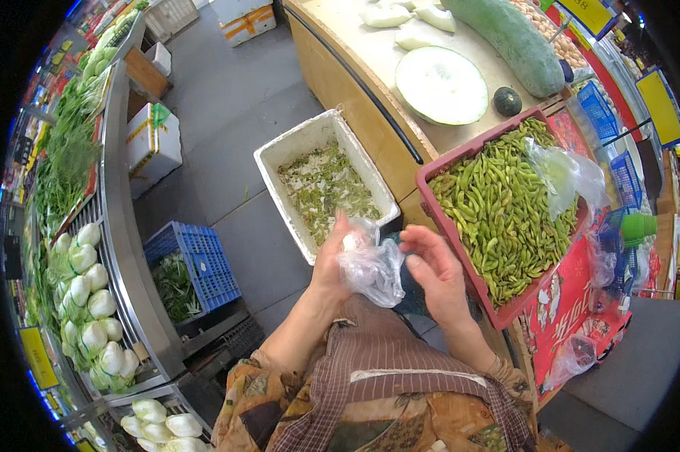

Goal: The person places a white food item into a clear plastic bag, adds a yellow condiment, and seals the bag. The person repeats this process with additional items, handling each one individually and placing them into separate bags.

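Observation:
My left hand (pixel 331 257) holds a crumpled clear plastic bag (pixel 374 268), with something white at its top that I cannot make out. Just to the right, my right hand (pixel 433 263) is raised beside the bag with its fingers apart and nothing seen in them. Both hands are in front of a striped brown apron (pixel 385 350). A red plastic crate (pixel 430 198) full of green soybean pods (pixel 498 209) lies to the right, with another clear plastic bag (pixel 563 175) on its far right corner. Beyond my left hand stands a white foam box (pixel 266 164) holding leafy scraps (pixel 328 186).
A counter (pixel 368 62) bears a cut winter melon half (pixel 442 85), melon slices, a whole winter melon (pixel 509 45) and a small dark green squash (pixel 507 101). At left are a blue crate (pixel 207 268) of greens and a metal-edged shelf (pixel 142 316) with bok choy-like heads (pixel 101 302).

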Action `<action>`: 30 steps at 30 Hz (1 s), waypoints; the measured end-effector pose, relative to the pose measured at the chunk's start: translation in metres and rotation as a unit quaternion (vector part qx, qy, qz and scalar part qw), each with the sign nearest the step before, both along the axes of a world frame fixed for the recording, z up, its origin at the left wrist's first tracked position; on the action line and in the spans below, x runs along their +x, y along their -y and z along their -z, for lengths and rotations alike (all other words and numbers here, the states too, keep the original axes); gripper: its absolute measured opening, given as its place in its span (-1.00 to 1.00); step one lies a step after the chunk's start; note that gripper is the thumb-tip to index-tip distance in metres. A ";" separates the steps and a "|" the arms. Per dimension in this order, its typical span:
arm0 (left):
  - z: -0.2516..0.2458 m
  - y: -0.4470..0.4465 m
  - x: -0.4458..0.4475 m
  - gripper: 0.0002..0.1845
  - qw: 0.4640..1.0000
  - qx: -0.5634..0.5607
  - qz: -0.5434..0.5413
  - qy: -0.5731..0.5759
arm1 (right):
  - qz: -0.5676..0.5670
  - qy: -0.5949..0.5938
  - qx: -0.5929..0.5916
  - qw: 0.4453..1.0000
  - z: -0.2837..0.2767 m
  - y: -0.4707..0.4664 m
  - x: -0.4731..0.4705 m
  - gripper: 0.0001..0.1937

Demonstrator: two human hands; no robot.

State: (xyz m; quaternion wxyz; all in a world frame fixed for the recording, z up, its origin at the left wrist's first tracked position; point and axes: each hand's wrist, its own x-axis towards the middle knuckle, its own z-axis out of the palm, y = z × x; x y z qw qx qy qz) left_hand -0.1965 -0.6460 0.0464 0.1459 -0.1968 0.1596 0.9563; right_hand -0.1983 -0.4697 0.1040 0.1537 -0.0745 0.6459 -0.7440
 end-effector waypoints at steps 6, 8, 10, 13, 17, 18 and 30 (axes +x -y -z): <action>-0.016 -0.024 0.019 -0.44 0.997 -0.032 0.069 -0.025 | 0.018 -0.003 -0.006 1.000 -0.013 -0.026 0.018 -0.64; -0.021 -0.033 0.027 -0.41 0.995 -0.003 0.096 -0.039 | -0.037 0.015 0.029 0.999 -0.011 -0.031 0.027 -0.46; -0.023 -0.039 0.036 -0.42 0.994 -0.003 0.103 -0.042 | -0.083 0.033 0.020 0.996 -0.009 -0.036 0.039 -0.38; -0.024 -0.042 0.055 -0.49 0.989 0.040 0.114 -0.090 | -0.087 -0.110 0.194 0.971 -0.004 -0.042 0.049 -0.45; -0.025 -0.040 0.080 -0.42 0.975 0.046 0.141 -0.163 | -0.049 -0.078 0.190 0.977 -0.002 -0.047 0.057 -0.55; -0.025 -0.040 0.083 -0.36 0.971 0.037 0.143 -0.187 | -0.047 -0.096 0.195 0.975 -0.002 -0.048 0.059 -0.56; -0.010 -0.055 0.094 -0.46 0.993 0.023 0.067 -0.098 | -0.114 -0.223 0.206 0.946 -0.016 -0.054 0.078 -0.60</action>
